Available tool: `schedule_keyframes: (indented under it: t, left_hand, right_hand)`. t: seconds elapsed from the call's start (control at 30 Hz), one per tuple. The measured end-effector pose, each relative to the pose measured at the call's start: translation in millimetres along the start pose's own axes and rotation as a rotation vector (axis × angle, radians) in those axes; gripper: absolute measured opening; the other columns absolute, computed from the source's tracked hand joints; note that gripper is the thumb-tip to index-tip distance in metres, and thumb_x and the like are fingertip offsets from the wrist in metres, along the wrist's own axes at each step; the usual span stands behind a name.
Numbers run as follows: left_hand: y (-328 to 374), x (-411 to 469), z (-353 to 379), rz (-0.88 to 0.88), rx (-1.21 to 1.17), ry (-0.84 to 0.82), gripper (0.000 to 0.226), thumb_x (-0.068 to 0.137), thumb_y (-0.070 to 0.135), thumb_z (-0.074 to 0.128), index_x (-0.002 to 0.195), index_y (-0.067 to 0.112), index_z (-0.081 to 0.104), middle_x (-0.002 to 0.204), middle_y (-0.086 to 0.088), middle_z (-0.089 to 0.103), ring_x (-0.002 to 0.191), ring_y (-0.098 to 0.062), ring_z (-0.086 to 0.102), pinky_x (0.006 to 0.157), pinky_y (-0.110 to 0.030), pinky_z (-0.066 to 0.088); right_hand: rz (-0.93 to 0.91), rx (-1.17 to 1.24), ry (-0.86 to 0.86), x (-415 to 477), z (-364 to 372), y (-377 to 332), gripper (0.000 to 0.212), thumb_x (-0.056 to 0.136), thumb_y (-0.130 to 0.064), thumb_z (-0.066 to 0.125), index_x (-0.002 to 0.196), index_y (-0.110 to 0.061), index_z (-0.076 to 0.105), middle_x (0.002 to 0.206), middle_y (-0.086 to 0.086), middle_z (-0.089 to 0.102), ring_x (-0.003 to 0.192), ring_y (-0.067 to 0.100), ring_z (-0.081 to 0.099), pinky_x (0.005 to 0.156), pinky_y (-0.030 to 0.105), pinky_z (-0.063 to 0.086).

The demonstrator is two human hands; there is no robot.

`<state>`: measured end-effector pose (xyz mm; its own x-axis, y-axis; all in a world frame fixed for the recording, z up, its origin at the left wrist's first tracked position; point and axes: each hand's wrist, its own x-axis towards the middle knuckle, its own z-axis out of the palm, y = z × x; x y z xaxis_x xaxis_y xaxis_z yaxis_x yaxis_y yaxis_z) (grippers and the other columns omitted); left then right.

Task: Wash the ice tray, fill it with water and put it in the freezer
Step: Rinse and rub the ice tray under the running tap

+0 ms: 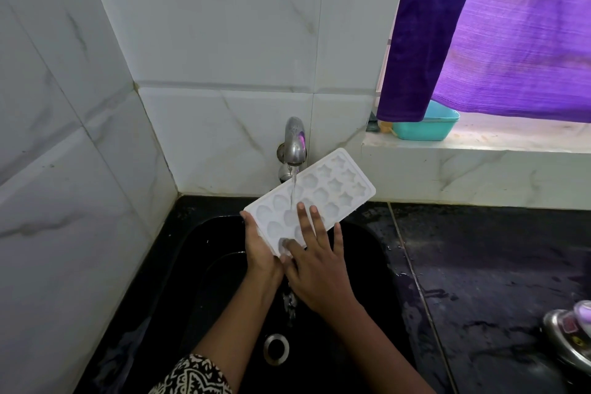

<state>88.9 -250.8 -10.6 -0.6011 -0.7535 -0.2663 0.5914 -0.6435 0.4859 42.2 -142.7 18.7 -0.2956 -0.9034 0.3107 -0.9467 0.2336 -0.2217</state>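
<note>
One white ice tray under one running tap, left hand gripping its corner — right hand flat on top

We see daylight glowing through the purple curtain at upper right, tinting the tap violet. The black sink is dim. Toward the edges the wall tiles bow; the lower-right corner blurs.

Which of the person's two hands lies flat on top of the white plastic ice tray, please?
The right hand, straight fingers spread over the moulds of the white plastic ice tray; the left hand instead grips its near end.
</note>
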Motion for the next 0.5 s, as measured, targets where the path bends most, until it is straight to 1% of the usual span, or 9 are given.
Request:
schedule_keyframes:
  t: [0.07,0.13,0.17,0.27,0.3,0.33,0.4,0.43,0.5]
  left_hand:
    - [2.0,0.4,-0.9,-0.002,-0.011,-0.013,0.089,0.078,0.081,0.035,0.133,0.013,0.055,0.128,-0.019,0.063,0.115,-0.038,0.062,0.092,-0.049,0.052]
    - [4.7,0.6,-2.0,-0.020,-0.035,-0.006,0.088,0.080,0.081,0.035,0.130,0.012,0.057,0.124,-0.019,0.066,0.109,-0.038,0.065,0.080,-0.046,0.057]
    - [4.6,-0.1,-1.5,-0.037,-0.039,-0.005,0.089,0.080,0.082,0.036,0.130,0.012,0.057,0.124,-0.020,0.065,0.110,-0.039,0.065,0.080,-0.046,0.057]
    - [-0.2,-1.7,1.1,-0.040,-0.001,0.012,0.090,0.081,0.082,0.032,0.134,0.012,0.053,0.128,-0.018,0.064,0.114,-0.038,0.063,0.087,-0.047,0.053]
    - [-1.2,-1.1,1.3,-0.033,0.002,0.016,0.089,0.081,0.081,0.032,0.134,0.012,0.053,0.127,-0.018,0.064,0.113,-0.037,0.063,0.086,-0.046,0.053]
    - [-0.8,-0.3,1.7,-0.027,-0.003,0.018,0.088,0.081,0.080,0.032,0.132,0.012,0.054,0.126,-0.018,0.065,0.112,-0.037,0.064,0.085,-0.046,0.053]
    - [2.8,1.8,1.2,-0.015,-0.002,0.034,0.086,0.083,0.080,0.032,0.129,0.013,0.058,0.122,-0.018,0.067,0.109,-0.036,0.066,0.085,-0.045,0.053]
    - [4.3,2.7,0.1,-0.014,0.001,0.042,0.085,0.083,0.080,0.031,0.128,0.013,0.058,0.122,-0.017,0.067,0.109,-0.036,0.066,0.088,-0.046,0.052]
    - [2.6,0.7,-2.3,-0.026,0.004,0.037,0.087,0.082,0.081,0.031,0.129,0.012,0.058,0.125,-0.018,0.065,0.113,-0.037,0.064,0.092,-0.047,0.050]
  right_hand:
    - [-0.015,0.013,0.003,-0.9,2.8,-4.0,0.031,0.093,-0.042,0.036,0.109,-0.027,0.059,0.158,0.001,0.000,0.145,0.020,-0.012,0.114,0.051,-0.002]
    - [-0.051,0.009,-0.035,-3.9,4.9,-0.3,0.039,0.094,-0.046,0.029,0.117,-0.030,0.056,0.158,-0.003,-0.006,0.144,0.017,-0.019,0.113,0.047,-0.009]
    - [-0.059,0.007,-0.048,-3.8,4.3,4.1,0.041,0.094,-0.047,0.026,0.117,-0.032,0.056,0.157,-0.004,-0.008,0.143,0.016,-0.021,0.113,0.047,-0.011]
    - [0.006,0.006,-0.016,0.4,-1.6,6.9,0.035,0.094,-0.045,0.030,0.105,-0.032,0.062,0.157,-0.003,-0.008,0.144,0.017,-0.019,0.114,0.052,-0.005]
    - [0.022,-0.008,-0.010,0.8,-2.0,3.5,0.036,0.095,-0.045,0.030,0.106,-0.031,0.061,0.158,-0.002,-0.007,0.144,0.017,-0.018,0.114,0.053,-0.005]
    - [0.018,-0.019,-0.015,-0.2,-0.5,-0.7,0.040,0.095,-0.047,0.027,0.112,-0.030,0.059,0.158,-0.001,-0.007,0.144,0.017,-0.018,0.114,0.053,-0.006]
    - [-0.024,-0.021,-0.057,-5.0,3.4,-5.2,0.053,0.093,-0.052,0.017,0.128,-0.029,0.050,0.157,-0.003,-0.013,0.143,0.016,-0.023,0.113,0.048,-0.014]
    - [-0.039,-0.006,-0.085,-6.5,3.6,-3.9,0.057,0.092,-0.053,0.012,0.131,-0.030,0.047,0.156,-0.005,-0.018,0.141,0.015,-0.028,0.111,0.045,-0.018]
    - [-0.055,0.036,-0.124,-4.7,0.6,3.0,0.053,0.092,-0.052,0.013,0.125,-0.034,0.051,0.155,-0.006,-0.021,0.139,0.012,-0.032,0.111,0.045,-0.020]
